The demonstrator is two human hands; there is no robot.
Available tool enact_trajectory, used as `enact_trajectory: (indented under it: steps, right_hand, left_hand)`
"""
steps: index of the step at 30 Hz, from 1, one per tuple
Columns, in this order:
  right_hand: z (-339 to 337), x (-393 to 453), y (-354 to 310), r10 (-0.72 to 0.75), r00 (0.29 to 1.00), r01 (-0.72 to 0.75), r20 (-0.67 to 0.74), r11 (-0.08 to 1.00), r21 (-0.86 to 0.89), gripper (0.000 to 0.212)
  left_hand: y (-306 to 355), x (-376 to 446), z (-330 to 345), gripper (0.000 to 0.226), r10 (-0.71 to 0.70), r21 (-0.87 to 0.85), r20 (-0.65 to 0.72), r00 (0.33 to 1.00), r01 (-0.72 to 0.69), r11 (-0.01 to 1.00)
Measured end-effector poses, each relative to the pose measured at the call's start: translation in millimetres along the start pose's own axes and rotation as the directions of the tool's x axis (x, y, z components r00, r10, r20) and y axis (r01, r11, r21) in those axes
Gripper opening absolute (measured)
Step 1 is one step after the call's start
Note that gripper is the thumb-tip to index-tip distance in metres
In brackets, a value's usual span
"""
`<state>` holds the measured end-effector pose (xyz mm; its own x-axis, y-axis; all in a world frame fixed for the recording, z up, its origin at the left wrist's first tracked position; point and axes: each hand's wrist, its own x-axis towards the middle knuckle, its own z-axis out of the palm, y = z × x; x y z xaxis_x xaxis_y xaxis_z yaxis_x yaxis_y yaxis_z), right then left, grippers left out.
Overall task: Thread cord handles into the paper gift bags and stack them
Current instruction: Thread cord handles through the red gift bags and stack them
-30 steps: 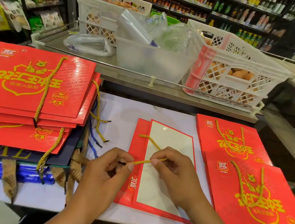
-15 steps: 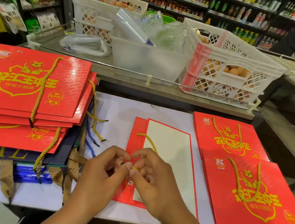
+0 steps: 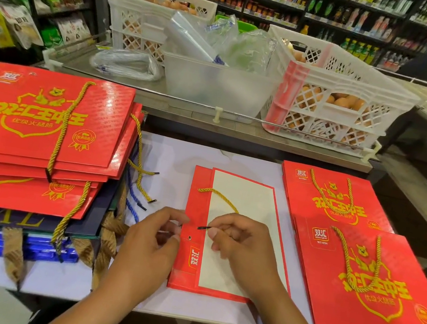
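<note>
Your right hand (image 3: 239, 239) pinches the gold cord (image 3: 219, 198) by its black tip just above the eyelet; your left hand (image 3: 157, 240) grips the flat red bag (image 3: 188, 265) edge, mid-surface.

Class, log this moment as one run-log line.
step: threading | right hand: pinches cord tip | left hand: holds red bag edge | eyelet: empty

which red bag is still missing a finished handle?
The middle bag, white panel up, between both hands: its cord's black tip is not in the eyelet. The others show full gold loops.
</note>
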<state>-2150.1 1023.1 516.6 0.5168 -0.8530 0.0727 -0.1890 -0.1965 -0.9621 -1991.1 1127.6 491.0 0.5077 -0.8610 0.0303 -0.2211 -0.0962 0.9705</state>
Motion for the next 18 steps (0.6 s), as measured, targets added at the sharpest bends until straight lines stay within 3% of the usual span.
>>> enact_trajectory:
  steps: [8,12,18]
  right_hand:
    - [-3.8,10.2,4.0,0.009,0.999,-0.009,0.031,1.0,0.008,0.008]
    - [-3.9,7.3,7.1,-0.011,1.0,0.012,0.022,1.0,-0.015,0.008]
    - [0.1,4.4,8.7,-0.037,0.999,0.037,0.028,0.999,-0.017,0.012]
  left_hand:
    - [-1.1,4.1,-2.8,0.042,-0.017,-0.135,0.004,1.0,0.017,0.991]
    - [-2.4,3.2,-4.0,0.049,0.014,-0.105,0.022,1.0,-0.011,0.994]
    - [1.4,3.0,1.4,0.032,-0.007,-0.062,-0.02,1.0,0.006,0.998]
